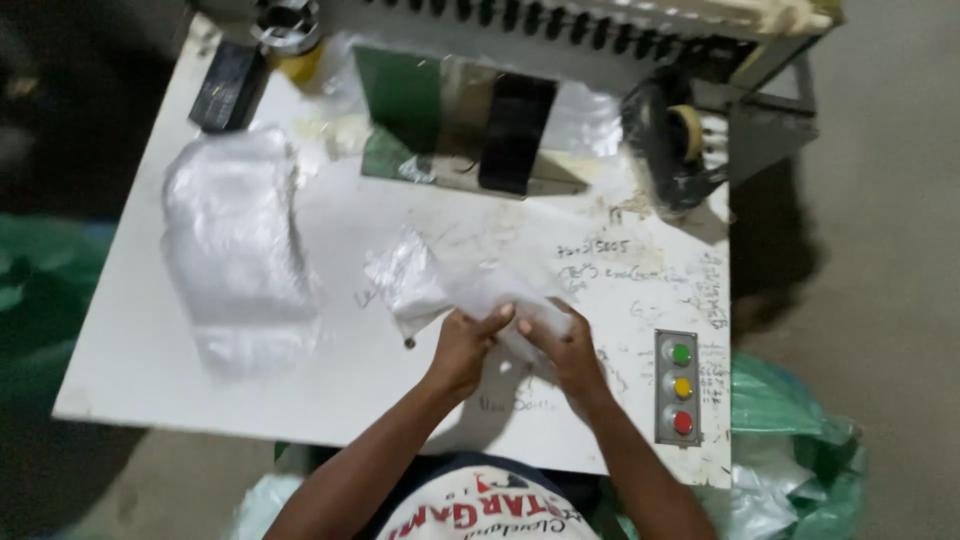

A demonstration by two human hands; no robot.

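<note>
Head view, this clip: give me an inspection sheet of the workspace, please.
Surface: white table, scribbled with pen marks.
Job's things: clear plastic bag, gripped at its near end by both hands.
Clutter: stack of plastic bags at left; black box; tape roll.
Hands: left hand and right hand shut on the bag.
Cables: nothing seen.
Surroundings: button panel with green, yellow, red; machine behind; green sacks on the floor.

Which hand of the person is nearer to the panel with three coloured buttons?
The right hand. It grips the clear plastic bag just left of the button panel. The left hand holds the bag farther left.
</note>
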